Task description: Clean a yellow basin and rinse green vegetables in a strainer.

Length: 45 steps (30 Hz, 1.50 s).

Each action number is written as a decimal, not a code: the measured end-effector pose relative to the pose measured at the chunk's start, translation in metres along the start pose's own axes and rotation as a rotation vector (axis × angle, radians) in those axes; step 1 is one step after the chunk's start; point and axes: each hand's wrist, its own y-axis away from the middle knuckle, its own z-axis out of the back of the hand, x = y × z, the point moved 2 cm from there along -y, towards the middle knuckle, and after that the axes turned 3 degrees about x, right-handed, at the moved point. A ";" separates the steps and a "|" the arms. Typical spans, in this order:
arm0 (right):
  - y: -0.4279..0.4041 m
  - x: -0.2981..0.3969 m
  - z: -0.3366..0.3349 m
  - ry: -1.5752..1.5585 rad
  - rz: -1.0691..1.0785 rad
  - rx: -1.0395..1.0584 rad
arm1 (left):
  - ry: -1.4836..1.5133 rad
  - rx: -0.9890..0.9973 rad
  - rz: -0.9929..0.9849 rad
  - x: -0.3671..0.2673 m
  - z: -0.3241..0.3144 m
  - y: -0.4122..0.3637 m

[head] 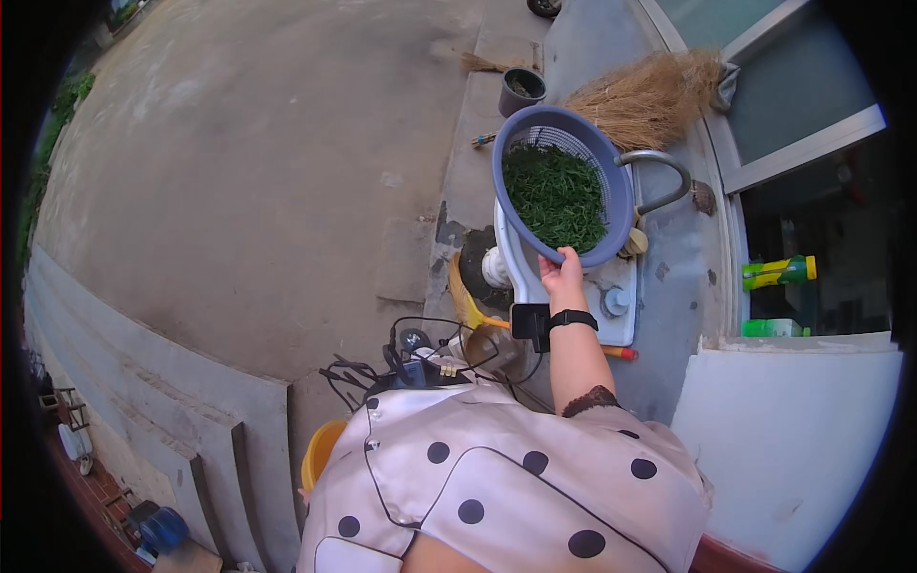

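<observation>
My right hand (562,272) grips the near rim of a blue-purple plastic colander (503,179). Chopped or loose green leaves (555,197) lie in it. The colander is tilted over a white sink (622,326), beside a curved metal faucet (673,168). A black strap with a dark rectangular device (530,321) is on my right wrist. At my left side, a small bit of skin, seemingly my left hand (304,496), shows beside a yellow plastic container (319,455); the polka-dot shirt hides the rest, so its grip cannot be told.
Straw brooms (637,100) and a dark bucket (521,93) stand beyond the colander. A yellow-handled brush (466,304) and black cables (401,336) are left of the sink. Concrete steps (215,430) lie at lower left, with a window (809,236) and white wall (781,430) at right.
</observation>
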 end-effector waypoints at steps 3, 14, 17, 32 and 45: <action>0.015 -0.012 -0.017 0.046 -0.020 0.041 | 0.009 0.002 0.000 0.002 -0.001 -0.001; 0.046 -0.017 -0.102 0.505 0.122 0.283 | 0.084 0.012 0.041 0.029 -0.025 0.012; 0.055 -0.014 -0.115 0.542 0.256 0.310 | 0.101 0.015 0.060 0.033 -0.027 0.013; 0.021 -0.004 -0.104 0.390 0.273 0.116 | 0.146 0.030 0.073 0.053 -0.041 0.020; 0.011 -0.001 -0.095 0.549 0.316 -0.012 | 0.161 0.043 0.034 0.053 -0.044 0.016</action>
